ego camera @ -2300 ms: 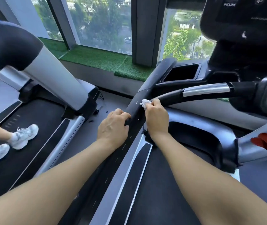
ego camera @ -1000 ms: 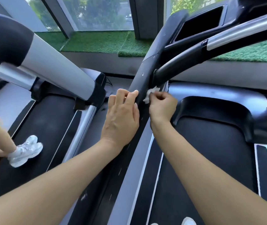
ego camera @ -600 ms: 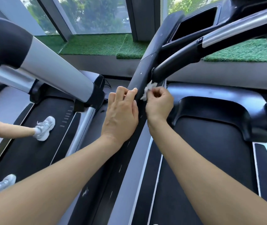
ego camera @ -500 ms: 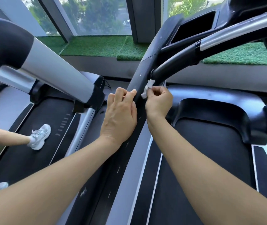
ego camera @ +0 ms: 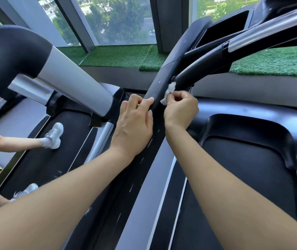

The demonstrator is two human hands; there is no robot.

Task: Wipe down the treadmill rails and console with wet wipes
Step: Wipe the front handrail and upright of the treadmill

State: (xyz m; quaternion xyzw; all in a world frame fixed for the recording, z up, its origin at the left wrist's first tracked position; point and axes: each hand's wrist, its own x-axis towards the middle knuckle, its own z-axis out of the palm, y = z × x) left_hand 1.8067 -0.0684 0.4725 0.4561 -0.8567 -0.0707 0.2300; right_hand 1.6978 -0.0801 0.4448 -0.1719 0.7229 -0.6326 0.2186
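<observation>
bright daylight from windows (ego camera: 118, 20) | sharp | wide-angle edge bending

- We saw the wet wipe (ego camera: 169, 92), a small white crumpled wad, pressed against the black rail (ego camera: 159, 83) just where the curved handlebar (ego camera: 203, 69) joins it.
- The rail was a long black bar running diagonally, dotted with pale specks.
- The handlebar was black with a silver section further up.
- The console (ego camera: 221, 31) showed a dark, recessed tray at top right.
</observation>
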